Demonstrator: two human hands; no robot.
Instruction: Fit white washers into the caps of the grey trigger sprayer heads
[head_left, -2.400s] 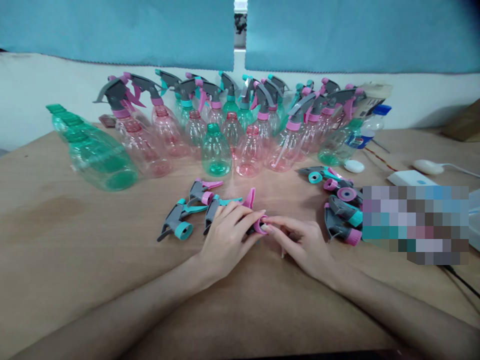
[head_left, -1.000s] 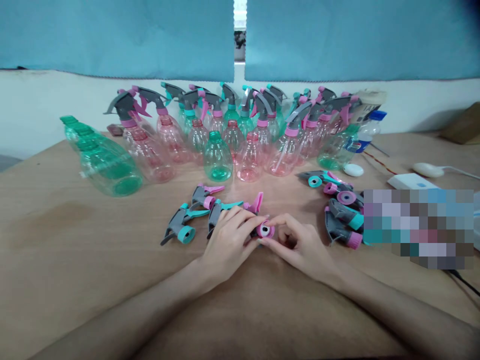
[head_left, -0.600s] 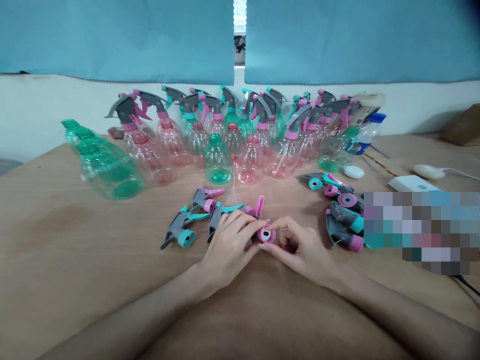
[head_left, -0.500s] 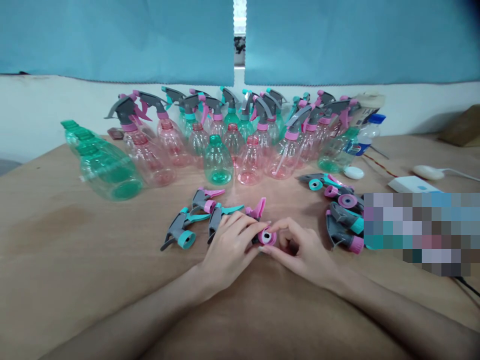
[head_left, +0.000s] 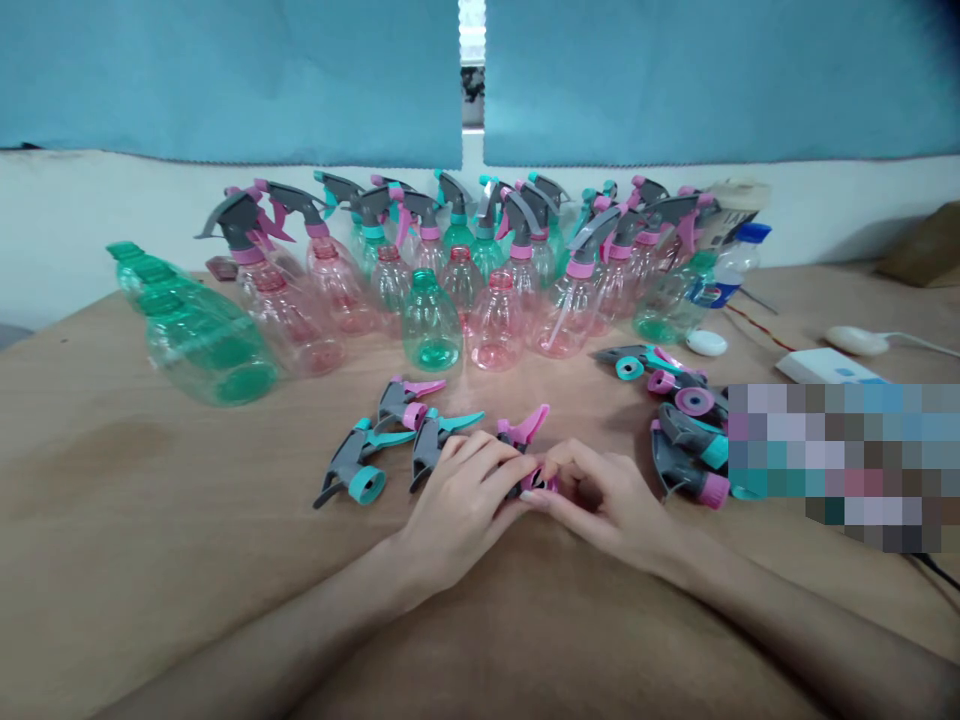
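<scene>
My left hand (head_left: pixel 459 505) is closed around a grey trigger spray head with a pink trigger (head_left: pixel 534 426); much of its grey body is hidden under the fingers. The open end of its pink collar (head_left: pixel 538 480) faces me. Thumb and fingers of my right hand (head_left: pixel 613 500) pinch that collar from the right. Beside my left hand lie a grey spray head with a turquoise collar (head_left: pixel 367 486), another turquoise one (head_left: pixel 426 453), and a pink one (head_left: pixel 412 413) behind them.
Several spray bottles, some with heads, stand behind, including an open green bottle (head_left: pixel 433 325) and a pink one (head_left: pixel 494 325). Green bottles (head_left: pixel 210 350) lean at left. More loose spray heads (head_left: pixel 682 465), a white puck (head_left: pixel 706 343) and a white box (head_left: pixel 829 367) lie right.
The right fingertips have moved farther over the pink collar, covering more of its opening. The spray head's pink trigger has tipped to the right. The view has shifted slightly.
</scene>
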